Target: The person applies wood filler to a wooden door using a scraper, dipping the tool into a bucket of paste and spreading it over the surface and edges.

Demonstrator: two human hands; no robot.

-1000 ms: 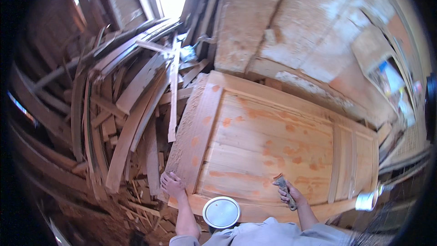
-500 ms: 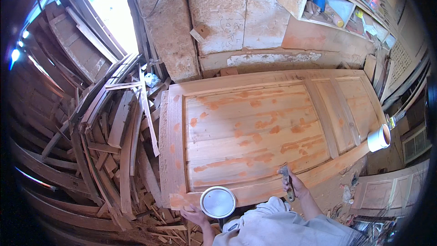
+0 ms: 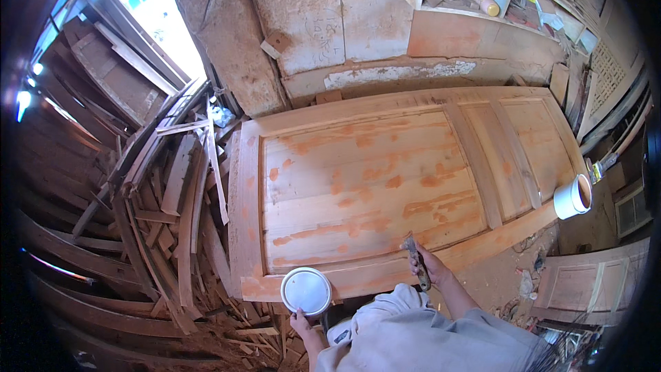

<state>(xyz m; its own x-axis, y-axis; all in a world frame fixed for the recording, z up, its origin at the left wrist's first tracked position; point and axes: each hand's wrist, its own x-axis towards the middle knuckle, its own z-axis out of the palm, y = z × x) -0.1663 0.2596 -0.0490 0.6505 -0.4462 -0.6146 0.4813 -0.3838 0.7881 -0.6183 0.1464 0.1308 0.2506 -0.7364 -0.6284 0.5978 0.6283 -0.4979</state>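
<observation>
Across the flat wooden door (image 3: 385, 179) I see orange filler patches already spread; my right hand (image 3: 430, 270) grips a putty knife (image 3: 415, 260) at its near edge, left hand (image 3: 301, 319) apparently holding the white tin (image 3: 306, 291).

The door (image 3: 385, 179) lies flat in front of me. My left hand (image 3: 301, 319) holds the lid (image 3: 306, 291) at its near edge. My right hand (image 3: 430, 269), right of the lid, holds the knife (image 3: 415, 262) on the door. Scrap wood (image 3: 165, 213) lies left of the door, the bucket (image 3: 573, 197) right of it, the wall (image 3: 330, 21) behind.
</observation>
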